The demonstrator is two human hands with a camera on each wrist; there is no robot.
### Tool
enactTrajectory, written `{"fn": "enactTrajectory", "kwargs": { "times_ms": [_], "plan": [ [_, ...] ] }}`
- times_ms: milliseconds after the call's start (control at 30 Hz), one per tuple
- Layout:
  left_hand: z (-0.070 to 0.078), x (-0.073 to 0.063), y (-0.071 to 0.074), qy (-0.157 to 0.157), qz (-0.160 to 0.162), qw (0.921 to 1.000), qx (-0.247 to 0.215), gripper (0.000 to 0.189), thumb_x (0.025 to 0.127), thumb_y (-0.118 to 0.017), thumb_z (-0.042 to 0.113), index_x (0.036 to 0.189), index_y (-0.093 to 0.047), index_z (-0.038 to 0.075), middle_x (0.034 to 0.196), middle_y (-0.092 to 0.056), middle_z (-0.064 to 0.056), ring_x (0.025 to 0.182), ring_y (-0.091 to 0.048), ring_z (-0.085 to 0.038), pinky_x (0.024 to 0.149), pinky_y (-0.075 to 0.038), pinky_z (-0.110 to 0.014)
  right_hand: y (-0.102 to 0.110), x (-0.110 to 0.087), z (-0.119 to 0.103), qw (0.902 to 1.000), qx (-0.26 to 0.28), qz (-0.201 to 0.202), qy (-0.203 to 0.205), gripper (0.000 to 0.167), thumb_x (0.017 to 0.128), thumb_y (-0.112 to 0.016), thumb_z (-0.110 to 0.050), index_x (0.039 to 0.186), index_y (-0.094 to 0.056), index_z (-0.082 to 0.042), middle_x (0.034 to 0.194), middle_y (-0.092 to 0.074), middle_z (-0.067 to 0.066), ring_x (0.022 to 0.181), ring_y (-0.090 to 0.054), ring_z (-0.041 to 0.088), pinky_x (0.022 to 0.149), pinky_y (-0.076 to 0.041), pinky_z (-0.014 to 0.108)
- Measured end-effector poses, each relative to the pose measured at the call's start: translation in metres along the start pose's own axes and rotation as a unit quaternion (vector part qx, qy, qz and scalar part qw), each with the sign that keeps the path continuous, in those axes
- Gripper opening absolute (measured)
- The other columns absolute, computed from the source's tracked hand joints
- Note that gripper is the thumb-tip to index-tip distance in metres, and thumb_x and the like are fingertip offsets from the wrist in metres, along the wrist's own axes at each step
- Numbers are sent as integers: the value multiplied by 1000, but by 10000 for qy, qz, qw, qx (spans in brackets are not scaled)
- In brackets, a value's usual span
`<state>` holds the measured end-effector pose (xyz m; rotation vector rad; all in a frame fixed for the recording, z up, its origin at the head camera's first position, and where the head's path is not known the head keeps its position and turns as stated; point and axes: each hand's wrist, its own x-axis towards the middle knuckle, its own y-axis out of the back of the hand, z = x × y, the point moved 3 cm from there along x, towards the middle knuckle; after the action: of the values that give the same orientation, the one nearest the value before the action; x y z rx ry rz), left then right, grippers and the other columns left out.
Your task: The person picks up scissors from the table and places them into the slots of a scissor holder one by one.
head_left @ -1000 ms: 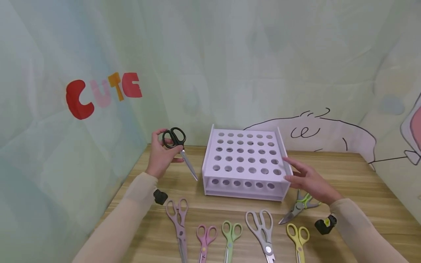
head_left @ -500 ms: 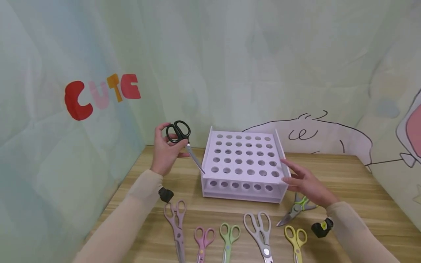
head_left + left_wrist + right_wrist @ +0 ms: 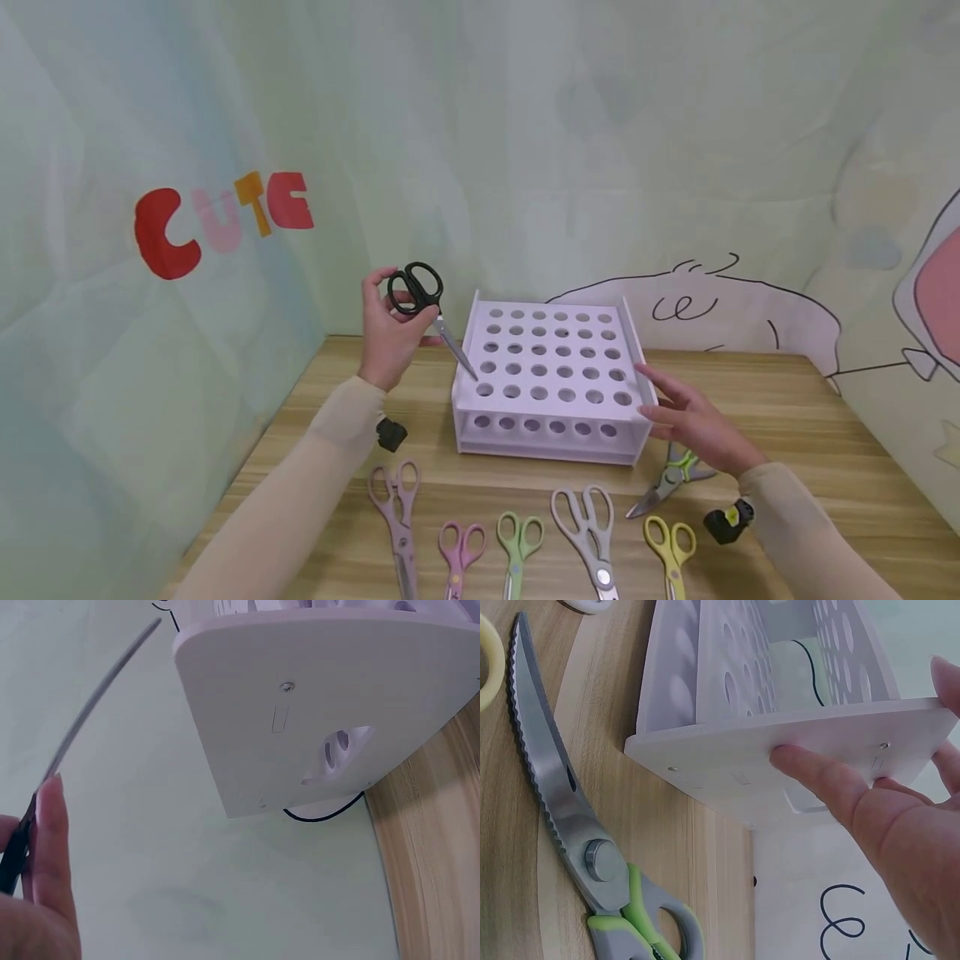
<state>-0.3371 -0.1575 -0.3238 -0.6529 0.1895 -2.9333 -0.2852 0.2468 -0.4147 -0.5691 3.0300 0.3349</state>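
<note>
In the head view my left hand (image 3: pixel 388 346) pinches a pair of black-handled scissors (image 3: pixel 456 346) at the handle. The closed blades point down to the right, their tip over the front left holes of a white rack (image 3: pixel 540 407) with rows of round holes. From the left wrist view, the blade (image 3: pixel 101 690) stands off the rack's left side panel (image 3: pixel 240 727). My right hand (image 3: pixel 697 421) rests against the rack's right side, fingers extended. Its fingertips touch the side panel (image 3: pixel 720 769) in the right wrist view.
Along the table's front lie mauve scissors (image 3: pixel 403 542), pink scissors (image 3: pixel 455 554), light green scissors (image 3: pixel 514 546), grey scissors (image 3: pixel 602 575) and yellow scissors (image 3: pixel 672 557). Grey-green shears (image 3: pixel 592 847) with a serrated blade lie below my right hand. Painted cloth (image 3: pixel 525 167) hangs behind.
My left hand has moved up and right with the black scissors, bringing their tip from left of the rack to over its front left corner. My right hand stays at the rack's side.
</note>
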Motion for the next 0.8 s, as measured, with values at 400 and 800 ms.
{"fn": "enactTrajectory", "kwargs": {
  "times_ms": [400,800],
  "plan": [
    [-7,2,-15,-298,-158,9985,433,73,82,-68,-13,139,-33,15,97,-50,-14,71,-64,-26,57,-58,-54,1,0,0,9997,-241,81,4,72,100,-59,-21,160,-19,-19,164,-7,17,142,-22,48,100,-47,51],
    [-17,-3,-21,-173,-404,9956,824,73,84,-69,-10,142,-33,16,102,-51,-18,71,-60,-27,55,-59,-51,0,1,-4,9998,-148,143,-69,72,99,-58,-17,159,-20,-18,163,-9,18,139,-31,46,99,-49,47]
  ]
}}
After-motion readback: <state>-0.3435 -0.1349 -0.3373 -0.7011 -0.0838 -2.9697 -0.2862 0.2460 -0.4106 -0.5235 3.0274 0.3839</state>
